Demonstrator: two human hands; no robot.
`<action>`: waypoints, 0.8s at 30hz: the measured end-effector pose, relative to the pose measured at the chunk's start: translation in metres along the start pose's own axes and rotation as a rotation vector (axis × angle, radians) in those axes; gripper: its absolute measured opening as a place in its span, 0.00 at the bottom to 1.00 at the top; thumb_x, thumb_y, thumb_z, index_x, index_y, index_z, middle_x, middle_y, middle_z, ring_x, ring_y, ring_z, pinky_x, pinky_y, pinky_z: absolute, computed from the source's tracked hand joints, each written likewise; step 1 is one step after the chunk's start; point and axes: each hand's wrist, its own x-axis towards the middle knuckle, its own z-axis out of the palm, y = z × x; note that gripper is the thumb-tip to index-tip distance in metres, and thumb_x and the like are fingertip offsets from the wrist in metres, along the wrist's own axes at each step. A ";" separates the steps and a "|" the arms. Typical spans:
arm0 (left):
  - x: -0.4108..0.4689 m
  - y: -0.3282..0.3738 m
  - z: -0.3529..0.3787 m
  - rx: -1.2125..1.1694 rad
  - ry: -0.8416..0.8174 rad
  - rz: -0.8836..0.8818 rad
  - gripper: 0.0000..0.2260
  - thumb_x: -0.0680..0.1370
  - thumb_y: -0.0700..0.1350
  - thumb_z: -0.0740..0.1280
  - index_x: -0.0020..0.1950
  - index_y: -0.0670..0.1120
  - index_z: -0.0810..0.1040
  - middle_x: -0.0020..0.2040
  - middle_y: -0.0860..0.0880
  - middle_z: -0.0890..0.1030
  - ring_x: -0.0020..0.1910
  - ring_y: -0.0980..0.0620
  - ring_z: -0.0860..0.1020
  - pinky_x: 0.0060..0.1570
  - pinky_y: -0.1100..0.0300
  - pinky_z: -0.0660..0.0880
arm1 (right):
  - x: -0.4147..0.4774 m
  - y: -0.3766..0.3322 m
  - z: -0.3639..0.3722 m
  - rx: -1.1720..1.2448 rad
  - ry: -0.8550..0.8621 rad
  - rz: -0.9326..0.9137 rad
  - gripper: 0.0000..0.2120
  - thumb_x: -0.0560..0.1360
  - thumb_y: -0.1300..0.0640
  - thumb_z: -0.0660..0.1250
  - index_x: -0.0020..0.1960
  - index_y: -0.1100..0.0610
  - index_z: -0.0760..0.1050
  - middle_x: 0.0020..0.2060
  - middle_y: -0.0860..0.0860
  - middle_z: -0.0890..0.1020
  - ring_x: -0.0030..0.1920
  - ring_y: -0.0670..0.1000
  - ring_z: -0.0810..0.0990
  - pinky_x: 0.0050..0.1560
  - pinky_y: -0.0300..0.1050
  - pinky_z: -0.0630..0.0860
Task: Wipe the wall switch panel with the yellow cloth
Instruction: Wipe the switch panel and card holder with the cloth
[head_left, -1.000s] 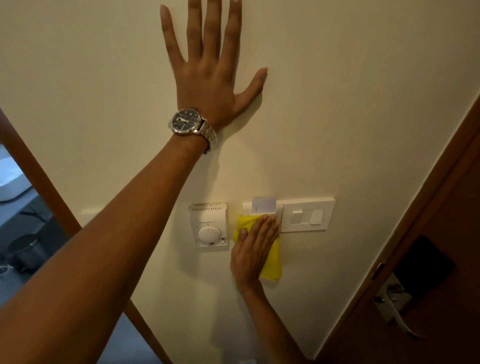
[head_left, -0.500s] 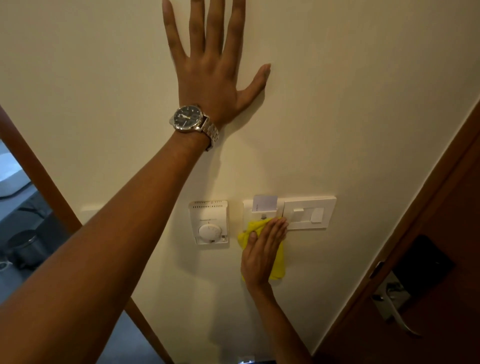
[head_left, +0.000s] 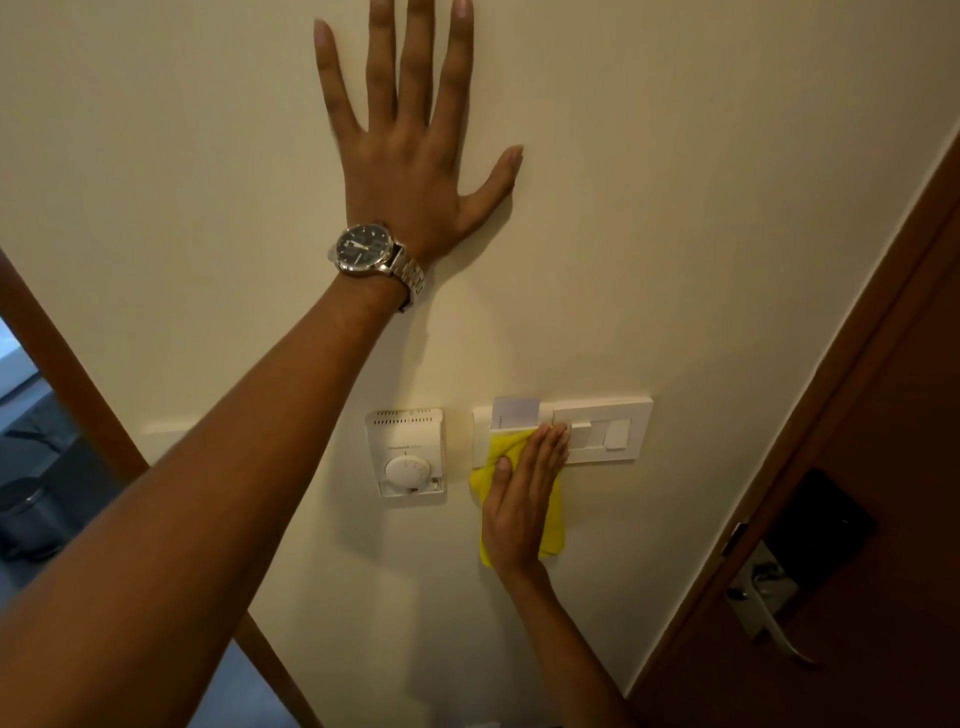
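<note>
A white wall switch panel (head_left: 608, 434) is mounted low on the cream wall, with a key card (head_left: 515, 413) standing in the slot at its left end. My right hand (head_left: 522, 506) lies flat over the yellow cloth (head_left: 554, 514), pressing it against the wall and the panel's left part; the fingertips touch the switch frame. Most of the cloth is hidden under the hand. My left hand (head_left: 410, 150), with a metal wristwatch (head_left: 371, 254), is spread flat on the wall high above the panel and holds nothing.
A white thermostat (head_left: 408, 452) with a round dial sits just left of the panel. A brown door with a metal handle (head_left: 761, 605) and dark lock plate stands at the right. A wooden door frame (head_left: 67, 379) runs down the left, with a dark room behind it.
My right hand and the yellow cloth have slid a little to the right and up along the panel, so the fingertips now reach the switch frame. My left hand stays planted on the wall.
</note>
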 end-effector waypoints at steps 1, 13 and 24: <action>0.001 0.000 -0.001 -0.003 -0.007 -0.002 0.39 0.81 0.73 0.52 0.82 0.46 0.64 0.81 0.39 0.68 0.80 0.34 0.66 0.75 0.22 0.60 | 0.004 -0.005 0.000 0.018 0.010 0.018 0.29 0.87 0.49 0.46 0.79 0.68 0.49 0.81 0.61 0.51 0.83 0.56 0.45 0.80 0.64 0.53; -0.001 -0.002 -0.004 -0.033 -0.040 0.035 0.40 0.81 0.73 0.53 0.82 0.45 0.63 0.81 0.38 0.67 0.80 0.33 0.65 0.75 0.22 0.59 | -0.026 0.002 0.008 0.040 -0.046 0.149 0.30 0.86 0.47 0.47 0.81 0.63 0.45 0.82 0.58 0.47 0.83 0.60 0.48 0.80 0.61 0.55; -0.250 -0.011 -0.108 -0.707 -0.232 -0.577 0.06 0.83 0.47 0.64 0.58 0.49 0.78 0.54 0.48 0.81 0.53 0.45 0.79 0.55 0.40 0.78 | -0.026 -0.036 -0.019 0.445 0.113 0.586 0.27 0.82 0.63 0.65 0.78 0.66 0.62 0.78 0.61 0.64 0.79 0.60 0.64 0.76 0.38 0.58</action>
